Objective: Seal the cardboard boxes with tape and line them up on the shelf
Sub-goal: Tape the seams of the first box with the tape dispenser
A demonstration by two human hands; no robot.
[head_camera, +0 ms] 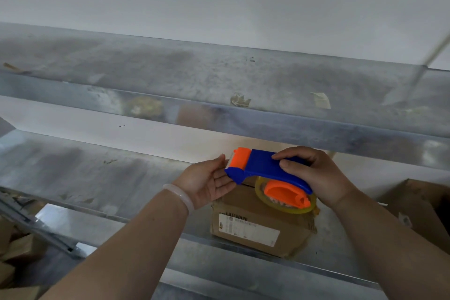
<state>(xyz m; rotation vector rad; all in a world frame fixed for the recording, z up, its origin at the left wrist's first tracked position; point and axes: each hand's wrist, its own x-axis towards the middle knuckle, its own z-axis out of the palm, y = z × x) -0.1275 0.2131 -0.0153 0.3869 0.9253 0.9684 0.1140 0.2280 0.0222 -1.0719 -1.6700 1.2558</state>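
A blue and orange tape dispenser point(261, 169) with a clear tape roll hangs over a brown cardboard box point(258, 226) that sits on the metal shelf point(97, 178). The box has a white label on its near side. My right hand point(314, 173) grips the dispenser's blue handle from the right. With straight fingers, my left hand point(207, 181) touches the dispenser's orange cutter end from the left, palm up. A pale bracelet is on my left wrist.
An upper metal shelf point(219, 80) runs across the view, with scraps of tape on it. Another cardboard box point(418, 204) stands at the right on the same shelf. More cardboard lies at the lower left point(14, 251) below the shelf.
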